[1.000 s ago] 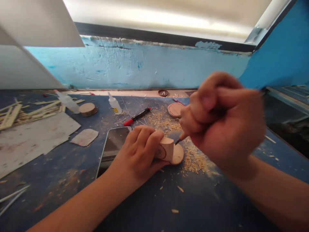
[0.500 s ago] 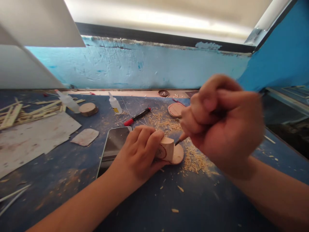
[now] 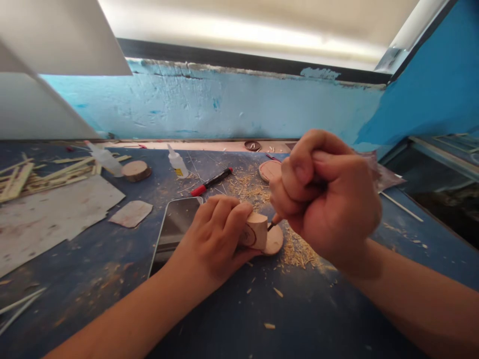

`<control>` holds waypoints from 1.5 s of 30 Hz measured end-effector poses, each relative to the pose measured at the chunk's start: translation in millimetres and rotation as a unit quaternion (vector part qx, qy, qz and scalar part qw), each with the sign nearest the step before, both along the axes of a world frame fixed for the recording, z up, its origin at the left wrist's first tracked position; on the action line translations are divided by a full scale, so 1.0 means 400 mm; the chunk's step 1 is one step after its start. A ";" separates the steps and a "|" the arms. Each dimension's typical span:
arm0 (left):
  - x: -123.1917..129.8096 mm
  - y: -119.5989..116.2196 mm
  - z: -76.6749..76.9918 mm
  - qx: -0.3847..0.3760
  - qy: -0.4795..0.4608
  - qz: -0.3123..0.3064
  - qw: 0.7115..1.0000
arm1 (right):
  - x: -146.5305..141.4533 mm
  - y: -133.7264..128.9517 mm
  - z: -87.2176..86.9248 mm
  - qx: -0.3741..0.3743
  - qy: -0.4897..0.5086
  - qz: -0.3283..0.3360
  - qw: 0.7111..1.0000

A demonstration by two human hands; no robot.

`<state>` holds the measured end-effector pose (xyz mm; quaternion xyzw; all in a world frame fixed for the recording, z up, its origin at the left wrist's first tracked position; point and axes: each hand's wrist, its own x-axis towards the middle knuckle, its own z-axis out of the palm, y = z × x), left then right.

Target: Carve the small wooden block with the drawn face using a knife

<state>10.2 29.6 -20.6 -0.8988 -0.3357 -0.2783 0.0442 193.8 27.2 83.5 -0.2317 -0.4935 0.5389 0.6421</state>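
Wood block [image 3: 257,230] sits mid-worktop [image 3: 112,279], pinned by my left hand [image 3: 217,239]; my right hand [image 3: 329,199], at 3 o'clock, fists a carving tool [image 3: 272,223], and shavings [image 3: 299,252] suggest carving underway, unfinished.

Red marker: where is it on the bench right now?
The red marker lies beyond the left hand, between the glue bottle and the shavings.

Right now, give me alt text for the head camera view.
The left hand steadies a small wooden block on a blue table while the right hand, fisted around a carving tool, works its tip against it. Wood shavings, a phone and a red-capped marker lie nearby.
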 end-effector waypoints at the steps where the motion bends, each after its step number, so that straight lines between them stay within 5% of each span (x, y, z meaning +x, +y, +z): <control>1: 0.000 0.000 0.000 0.000 0.001 0.001 1.000 | -0.001 -0.001 -0.002 -0.002 -0.002 0.004 1.000; 22: 0.002 0.001 0.000 0.009 -0.002 -0.001 1.000 | -0.003 0.003 -0.064 0.012 -0.039 0.019 0.999; 39: -0.003 -0.001 -0.002 0.005 -0.001 -0.002 1.000 | -0.010 -0.011 -0.042 -0.008 -0.001 0.003 1.000; 45: -0.002 -0.001 -0.003 -0.005 -0.009 0.001 1.000 | -0.008 -0.012 -0.064 -0.003 -0.027 0.026 0.999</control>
